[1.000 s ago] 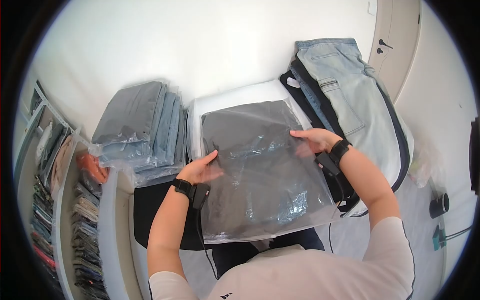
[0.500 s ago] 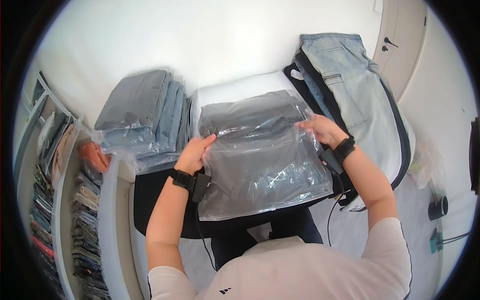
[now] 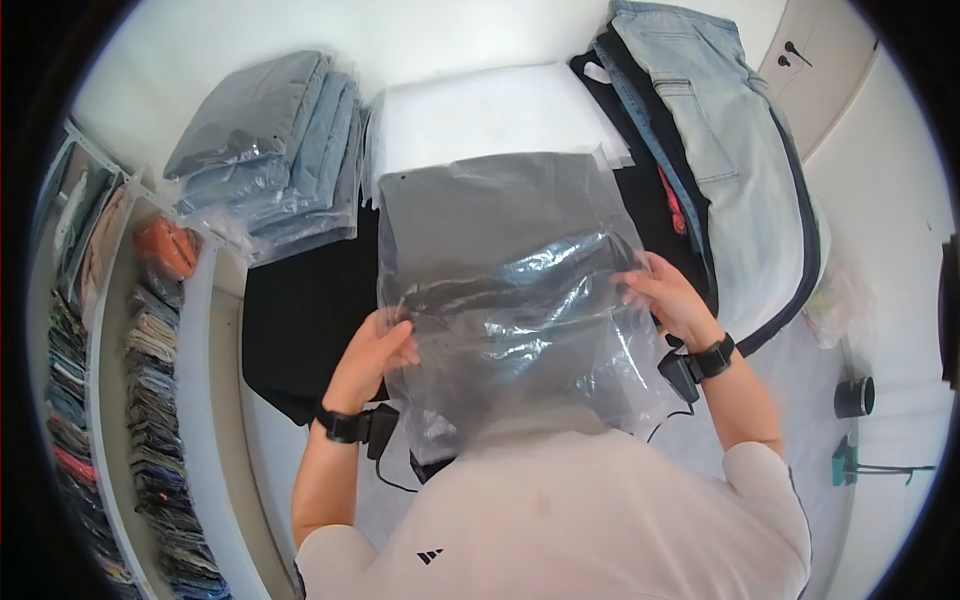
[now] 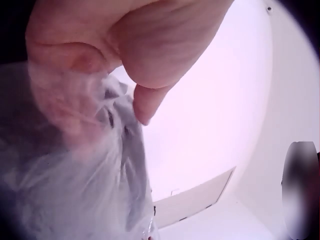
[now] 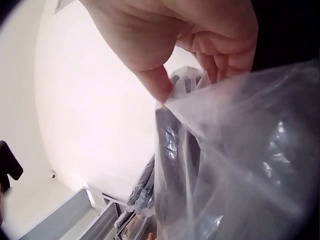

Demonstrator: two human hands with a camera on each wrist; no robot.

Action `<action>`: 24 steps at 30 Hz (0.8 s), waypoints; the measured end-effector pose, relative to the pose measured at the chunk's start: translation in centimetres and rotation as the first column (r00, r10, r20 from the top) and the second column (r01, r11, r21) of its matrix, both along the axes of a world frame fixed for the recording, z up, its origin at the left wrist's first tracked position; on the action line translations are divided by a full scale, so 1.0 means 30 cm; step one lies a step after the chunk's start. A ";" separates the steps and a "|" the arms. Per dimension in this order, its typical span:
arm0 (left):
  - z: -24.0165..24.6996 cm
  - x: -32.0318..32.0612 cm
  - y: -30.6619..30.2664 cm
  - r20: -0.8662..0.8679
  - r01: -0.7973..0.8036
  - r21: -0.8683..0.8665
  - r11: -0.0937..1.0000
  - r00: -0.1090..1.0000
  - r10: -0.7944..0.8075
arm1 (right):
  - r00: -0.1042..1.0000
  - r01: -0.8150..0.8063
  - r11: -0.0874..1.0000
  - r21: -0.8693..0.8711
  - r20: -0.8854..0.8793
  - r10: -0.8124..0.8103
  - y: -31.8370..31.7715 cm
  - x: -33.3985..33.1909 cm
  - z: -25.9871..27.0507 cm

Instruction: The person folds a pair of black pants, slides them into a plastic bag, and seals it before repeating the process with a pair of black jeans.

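Observation:
A clear plastic bag (image 3: 520, 215) with folded dark grey clothing inside is held up in front of the person's chest. My left hand (image 3: 370, 352) grips its left edge. In the left wrist view the thumb lies outside, and the fingers of the left hand (image 4: 75, 55) show blurred through the plastic. At the opposite edge my right hand (image 3: 676, 302) pinches the plastic. In the right wrist view the thumb and fingers of the right hand (image 5: 165, 40) bunch the bag's edge (image 5: 192, 120). The bag's lower end overlaps the shirt.
Behind the bag lies a white stack (image 3: 490, 115) on a black surface (image 3: 310, 310). Bagged folded jeans (image 3: 265, 130) are piled at left, above shelves of clothes (image 3: 160, 440). Light blue jeans (image 3: 710, 130) lie on a pile at right. A dark cable (image 3: 395, 488) hangs by the left wrist.
The hands have gone from lying along the bag's sides to gripping its edges. The bag has come up and toward the body, uncovering more of the white stack. The head view has shifted downward.

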State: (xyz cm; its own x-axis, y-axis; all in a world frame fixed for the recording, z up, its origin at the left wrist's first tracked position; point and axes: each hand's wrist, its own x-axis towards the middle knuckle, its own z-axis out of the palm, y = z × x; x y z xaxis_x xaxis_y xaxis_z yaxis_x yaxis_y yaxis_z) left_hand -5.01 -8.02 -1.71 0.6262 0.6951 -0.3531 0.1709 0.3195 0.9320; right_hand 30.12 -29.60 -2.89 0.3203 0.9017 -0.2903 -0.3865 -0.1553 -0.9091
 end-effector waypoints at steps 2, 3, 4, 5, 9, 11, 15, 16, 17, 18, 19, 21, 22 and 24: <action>0.001 -0.084 -0.014 -0.010 0.028 -0.057 0.998 1.000 -0.029 | 0.982 0.129 0.991 -0.020 0.142 -0.125 -0.073 -0.047 0.043; -0.009 -0.118 -0.021 0.047 -0.008 0.001 1.000 0.999 0.008 | 0.988 0.130 0.991 -0.033 0.090 -0.127 -0.113 -0.025 0.008; -0.020 -0.151 -0.026 0.106 -0.048 0.060 0.997 0.993 0.042 | 0.988 0.129 0.991 -0.047 0.086 -0.124 -0.142 -0.002 -0.045; -0.061 -0.169 -0.022 -0.014 -0.085 0.519 0.851 0.994 0.107 | 0.898 0.220 0.971 0.094 0.368 -0.240 -0.160 0.017 -0.092; -0.092 -0.189 -0.011 -0.252 0.234 0.966 0.106 0.946 0.202 | 0.027 0.138 0.943 0.304 0.950 -0.310 -0.177 0.042 -0.113; -0.149 -0.174 0.008 -0.208 0.205 0.975 0.082 0.978 0.033 | -0.162 -0.045 0.945 0.323 0.931 -0.326 -0.160 0.035 -0.138; -0.169 -0.128 0.042 -0.210 0.191 0.952 -0.237 0.976 -0.055 | -0.223 -0.209 0.877 0.432 0.853 -0.473 -0.083 0.020 -0.175; -0.134 -0.125 0.033 -0.207 0.189 0.952 -0.240 0.977 -0.053 | -0.225 -0.212 0.876 0.434 0.851 -0.475 -0.082 0.022 -0.157; -0.081 -0.126 0.021 -0.342 0.308 0.909 -0.280 0.936 -0.083 | -0.357 -0.254 0.907 0.335 0.839 -0.410 -0.088 0.019 -0.125; -0.041 -0.129 0.013 -0.472 0.419 0.849 -0.323 0.875 -0.107 | -0.483 -0.279 0.932 0.230 0.806 -0.343 -0.094 0.018 -0.104; -0.017 -0.134 0.021 -0.473 0.420 0.848 -0.323 0.875 -0.107 | -0.482 -0.279 0.932 0.229 0.806 -0.343 -0.105 0.029 -0.096; 0.015 -0.147 0.051 -0.452 0.434 0.892 -0.125 0.857 -0.247 | -0.427 -0.243 0.948 0.207 0.854 -0.297 -0.146 0.074 -0.088; 0.022 -0.150 0.051 -0.454 0.437 0.891 -0.123 0.855 -0.250 | -0.396 -0.224 0.955 0.194 0.877 -0.271 -0.165 0.094 -0.089; 0.030 -0.148 0.054 -0.427 0.445 0.895 -0.002 0.858 -0.285 | -0.226 -0.078 0.931 0.356 0.903 -0.365 -0.185 0.118 -0.110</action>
